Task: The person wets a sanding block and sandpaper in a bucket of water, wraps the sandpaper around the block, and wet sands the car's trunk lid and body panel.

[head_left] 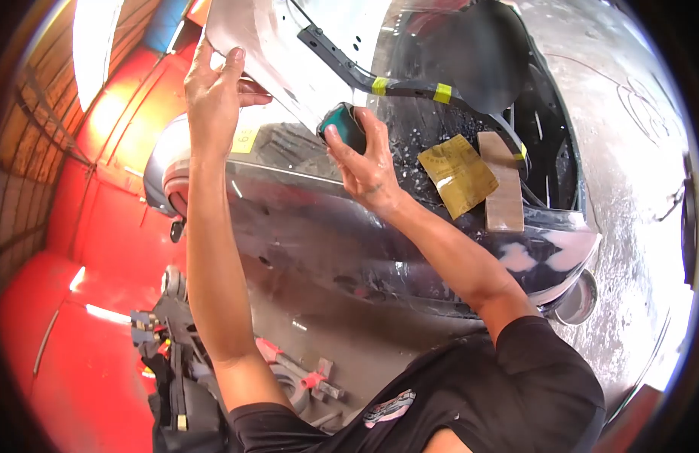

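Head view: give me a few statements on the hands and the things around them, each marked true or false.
1. The right hand holds a green and dark block at the lower end of the silver panel. True.
2. The left hand holds the yellow-brown sheet. False: it is at the edge of the silver panel, and the sheet lies apart from both hands.
3. The yellow-brown sheet partly overlaps the tan block. True.
4. The curved dark strip carries red tape. False: the tape pieces on it are yellow.
5. The large red surface is on the right side of the view. False: it is on the left.
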